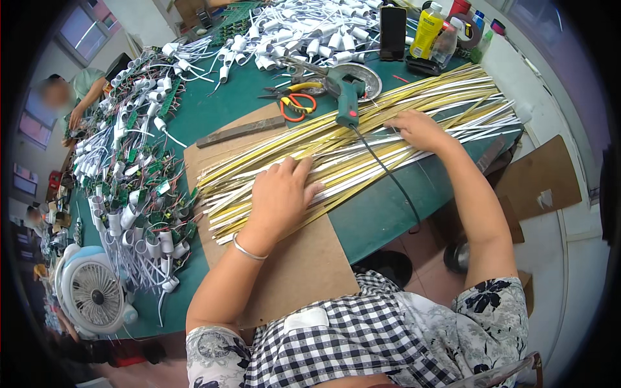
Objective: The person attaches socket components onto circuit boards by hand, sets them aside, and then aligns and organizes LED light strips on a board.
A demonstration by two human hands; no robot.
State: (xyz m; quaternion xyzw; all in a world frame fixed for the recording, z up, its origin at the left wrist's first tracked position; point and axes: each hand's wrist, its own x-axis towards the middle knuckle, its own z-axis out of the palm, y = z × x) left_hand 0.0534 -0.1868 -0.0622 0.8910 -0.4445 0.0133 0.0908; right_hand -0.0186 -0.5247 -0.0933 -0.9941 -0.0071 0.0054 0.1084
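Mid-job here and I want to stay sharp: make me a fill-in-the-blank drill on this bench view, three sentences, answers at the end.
1. The left hand and right hand touch long yellow and ____ strips.
2. The bracelet is on the person's ____ wrist.
3. The bottle nearest the phone is ____.

Missing words: white; left; yellow.

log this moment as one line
left hand: on yellow and white strips; right hand: on same strips; green corded tool: unheld; board: under strips' left end
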